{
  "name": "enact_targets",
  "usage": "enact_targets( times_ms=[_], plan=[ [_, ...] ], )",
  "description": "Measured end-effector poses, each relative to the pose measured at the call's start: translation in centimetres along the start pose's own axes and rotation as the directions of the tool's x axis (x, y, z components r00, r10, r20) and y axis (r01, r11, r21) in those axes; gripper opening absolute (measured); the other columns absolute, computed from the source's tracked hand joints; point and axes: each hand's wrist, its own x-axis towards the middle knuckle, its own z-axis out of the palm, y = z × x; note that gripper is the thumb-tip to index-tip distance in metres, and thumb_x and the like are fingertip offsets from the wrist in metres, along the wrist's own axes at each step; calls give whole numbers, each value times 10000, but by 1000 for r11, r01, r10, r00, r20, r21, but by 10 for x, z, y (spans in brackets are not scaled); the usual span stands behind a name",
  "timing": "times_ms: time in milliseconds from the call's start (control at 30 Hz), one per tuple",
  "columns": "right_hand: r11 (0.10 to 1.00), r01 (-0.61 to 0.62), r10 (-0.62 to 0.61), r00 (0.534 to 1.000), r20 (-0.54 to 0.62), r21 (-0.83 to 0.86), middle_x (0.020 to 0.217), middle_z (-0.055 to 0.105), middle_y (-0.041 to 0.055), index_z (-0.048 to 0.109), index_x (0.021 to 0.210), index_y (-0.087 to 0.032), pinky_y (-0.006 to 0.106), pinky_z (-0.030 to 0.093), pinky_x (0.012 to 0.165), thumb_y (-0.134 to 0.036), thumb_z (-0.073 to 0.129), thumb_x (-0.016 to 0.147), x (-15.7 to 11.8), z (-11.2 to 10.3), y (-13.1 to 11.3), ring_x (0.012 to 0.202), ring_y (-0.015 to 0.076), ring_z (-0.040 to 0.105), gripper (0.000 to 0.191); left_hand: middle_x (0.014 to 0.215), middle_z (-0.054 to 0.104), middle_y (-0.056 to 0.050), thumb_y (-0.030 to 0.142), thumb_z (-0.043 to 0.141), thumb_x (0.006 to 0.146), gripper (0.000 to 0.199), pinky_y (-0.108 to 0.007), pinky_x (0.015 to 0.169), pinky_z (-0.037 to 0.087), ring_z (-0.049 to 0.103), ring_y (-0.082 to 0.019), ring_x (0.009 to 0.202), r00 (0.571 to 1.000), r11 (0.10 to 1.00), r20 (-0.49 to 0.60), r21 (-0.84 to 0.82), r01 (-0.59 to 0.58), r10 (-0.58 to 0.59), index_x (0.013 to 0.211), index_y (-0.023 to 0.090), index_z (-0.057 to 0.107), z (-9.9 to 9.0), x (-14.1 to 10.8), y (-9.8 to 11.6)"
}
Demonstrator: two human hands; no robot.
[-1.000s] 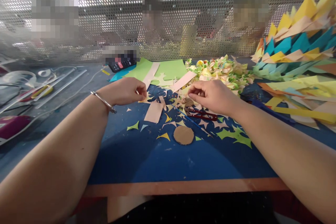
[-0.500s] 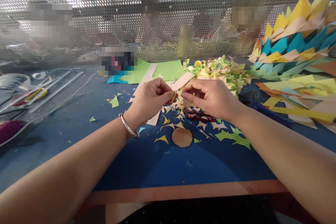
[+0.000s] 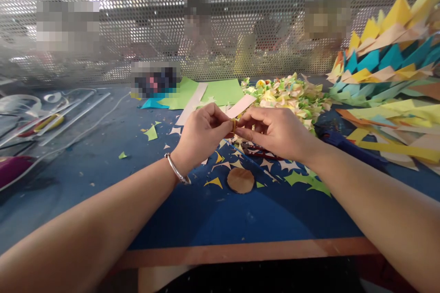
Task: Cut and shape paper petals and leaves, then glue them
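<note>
A small yellow paper piece (image 3: 234, 125) is pinched between the fingertips of my left hand (image 3: 208, 132) and my right hand (image 3: 275, 130), which meet above the blue table (image 3: 237, 219). Fingers partly cover the piece. Below them lie a round brown cardboard disc (image 3: 240, 180) and scattered star-shaped offcuts (image 3: 266, 165). Just behind my hands is a pale pink strip (image 3: 241, 105). Dark red scissor handles (image 3: 263, 152) show partly under my right hand.
Green sheets (image 3: 222, 90) and a heap of small paper flowers (image 3: 290, 96) lie behind. Layered folded paper (image 3: 388, 59) and strips (image 3: 398, 148) fill the right, near a dark blue tool (image 3: 350, 145). Plastic sticks (image 3: 75, 119) and a cable lie left. A perforated screen (image 3: 213, 55) stands behind.
My right hand has moved left and its fingertips now meet the yellow piece at my left fingers. The view has shifted slightly.
</note>
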Motion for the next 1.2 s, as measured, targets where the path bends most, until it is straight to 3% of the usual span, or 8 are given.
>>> enact_targets(
  times_ms=[200, 533, 700, 900, 1200],
  plan=[
    [1000, 21, -21, 1000, -9, 18, 628, 583, -24, 676, 860, -160, 230, 354, 498, -370, 699, 868, 0, 1, 1, 508, 71, 466, 211, 658, 632, 9, 154, 680, 749, 147, -294, 661, 601, 687, -145, 656, 999, 999, -29, -37, -33, 32, 717, 175, 538, 3, -1, -4],
    [1000, 17, -17, 1000, -22, 14, 671, 620, -4, 688, 897, -152, 228, 361, 474, -365, 659, 898, 0, 0, 5, 496, 70, 479, 215, 662, 643, 8, 128, 672, 796, 164, -270, 712, 604, 683, -110, 651, 998, 982, -8, -182, 53, -55, 715, 166, 534, 2, 2, -4],
    [999, 21, -23, 999, -39, -32, 698, 643, 8, 693, 909, -148, 229, 394, 506, -297, 635, 885, 0, 0, 4, 548, 92, 540, 161, 697, 661, -12, 172, 701, 778, 147, -301, 713, 601, 675, -130, 676, 1000, 996, -4, -93, -3, 2, 725, 158, 565, 2, -1, -2],
    [995, 8, -13, 999, -53, -96, 666, 623, 4, 665, 833, -155, 237, 384, 508, -284, 632, 860, 2, -1, 5, 548, 99, 528, 136, 759, 682, -43, 221, 721, 765, 118, -305, 721, 578, 657, -147, 729, 995, 998, 83, 0, -57, 56, 762, 143, 632, 0, -3, 0],
    [998, 47, -49, 997, -67, -30, 765, 664, 31, 678, 879, -151, 233, 432, 564, -238, 614, 876, 1, -3, 7, 644, 120, 584, 108, 846, 714, -31, 149, 729, 739, 127, -281, 844, 568, 688, -117, 786, 974, 920, 180, -342, 191, -136, 854, 116, 686, -3, -1, 5]
  ],
)
